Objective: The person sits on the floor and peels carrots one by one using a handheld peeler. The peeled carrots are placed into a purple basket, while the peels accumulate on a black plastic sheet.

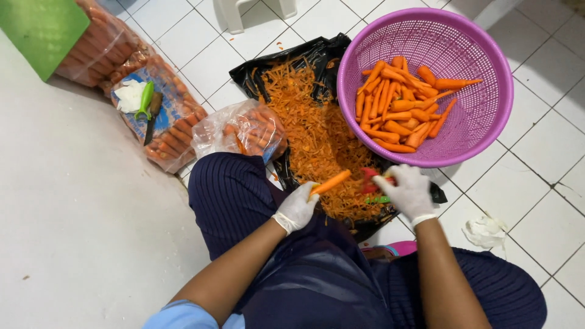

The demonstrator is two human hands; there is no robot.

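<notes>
Centrally, the gloved left hand (297, 207) grips a carrot (330, 182); the gloved right hand (407, 191) closes on a peeler (373, 183) above the peelings (317, 134); pink basket (487, 116) upper right.

Gloved left hand (297, 208) grips a carrot (329, 183); right hand (407, 191) grips a peeler (373, 181).

- The peeled orange carrot (329, 183) lay tilted, its tip raised, just beside the peel heap (314, 137).
- The red-and-green peeler (373, 186) hovered over that heap's near edge.
</notes>
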